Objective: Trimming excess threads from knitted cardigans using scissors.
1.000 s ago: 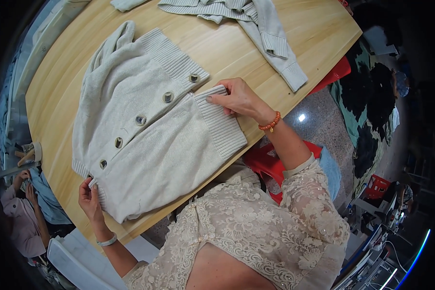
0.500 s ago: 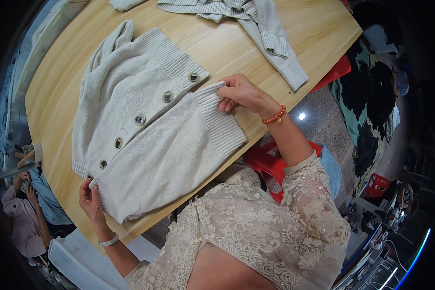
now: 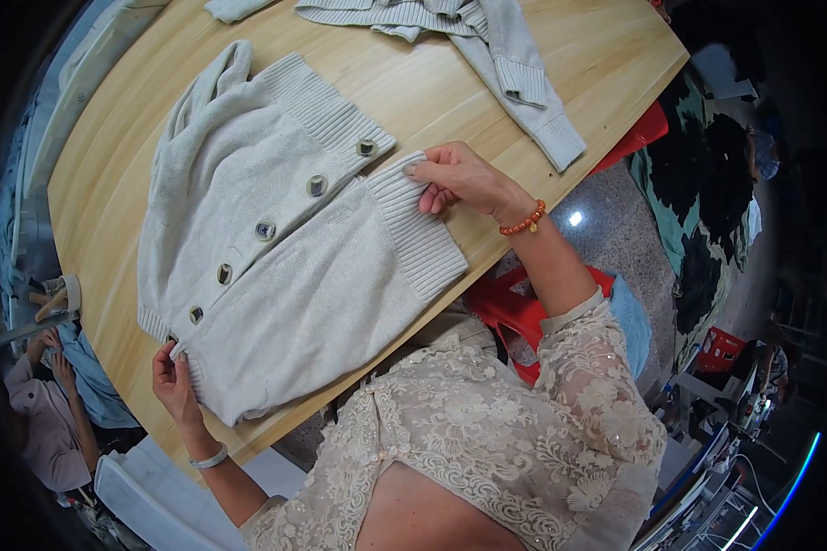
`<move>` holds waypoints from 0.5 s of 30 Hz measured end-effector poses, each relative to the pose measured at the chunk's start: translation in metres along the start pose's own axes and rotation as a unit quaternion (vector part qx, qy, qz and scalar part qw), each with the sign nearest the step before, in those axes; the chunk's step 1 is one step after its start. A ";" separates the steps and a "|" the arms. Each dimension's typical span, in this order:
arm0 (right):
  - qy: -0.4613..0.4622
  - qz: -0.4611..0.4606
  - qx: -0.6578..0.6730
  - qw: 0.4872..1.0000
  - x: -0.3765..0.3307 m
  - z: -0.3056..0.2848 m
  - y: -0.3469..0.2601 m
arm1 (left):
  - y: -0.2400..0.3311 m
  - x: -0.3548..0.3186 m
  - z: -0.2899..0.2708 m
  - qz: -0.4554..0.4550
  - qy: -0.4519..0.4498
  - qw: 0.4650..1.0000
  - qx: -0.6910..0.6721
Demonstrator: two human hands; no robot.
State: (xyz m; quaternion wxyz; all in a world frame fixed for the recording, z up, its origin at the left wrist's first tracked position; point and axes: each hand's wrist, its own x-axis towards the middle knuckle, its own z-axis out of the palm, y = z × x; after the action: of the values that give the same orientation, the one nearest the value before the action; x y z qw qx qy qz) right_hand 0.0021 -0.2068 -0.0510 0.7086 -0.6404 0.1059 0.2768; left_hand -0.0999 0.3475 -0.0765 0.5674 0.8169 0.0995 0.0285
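Note:
A pale grey knitted cardigan lies spread at a slant on the wooden table. A row of dark buttons runs along its front edge, from the ribbed hem to the neck end. My right hand is closed on the corner of the ribbed hem, thumb on top. At the opposite end, my left hand pinches the ribbed neck edge beside the last button. The left fingertips are partly hidden by the fabric.
A second grey knitted garment lies across the table's far side, one sleeve reaching toward the right edge of the wooden table. A red stool stands near my right side. Another person handles blue cloth at left.
My right hand has shifted very slightly, its thumb a little further left on the hem corner. The cardigan and my left hand are almost unmoved.

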 end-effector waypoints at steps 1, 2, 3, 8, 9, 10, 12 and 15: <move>-0.001 0.000 0.000 1.000 -0.001 0.001 -0.002 | 0.000 0.000 0.000 0.001 0.001 1.000 0.001; 0.008 0.000 -0.046 0.999 -0.003 0.003 -0.005 | 0.000 0.000 0.000 0.001 0.001 1.000 0.001; 0.017 0.000 -0.091 0.996 -0.004 0.004 -0.007 | 0.001 -0.001 0.001 -0.003 0.002 1.000 -0.001; 0.058 -0.026 -0.116 0.991 -0.005 0.014 -0.004 | -0.002 -0.001 0.001 -0.002 0.006 1.000 0.000; 0.070 -0.030 -0.117 0.990 -0.004 0.014 -0.003 | -0.001 -0.001 0.001 -0.002 0.004 1.000 0.003; 0.070 -0.029 -0.117 0.990 -0.005 0.014 -0.003 | 0.000 -0.001 0.001 -0.002 0.003 1.000 0.006; 0.061 -0.001 -0.134 0.989 -0.005 0.012 -0.005 | -0.002 -0.001 0.000 0.002 0.005 1.000 0.003; 0.035 -0.041 -0.069 0.996 -0.005 0.010 0.003 | 0.017 -0.005 0.010 0.032 0.033 0.984 0.171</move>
State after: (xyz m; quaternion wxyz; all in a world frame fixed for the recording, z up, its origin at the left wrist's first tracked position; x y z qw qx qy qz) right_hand -0.0056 -0.1981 -0.0501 0.6691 -0.7012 0.0850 0.2312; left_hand -0.1009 0.3315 -0.0640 0.4149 0.9032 0.0951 0.0560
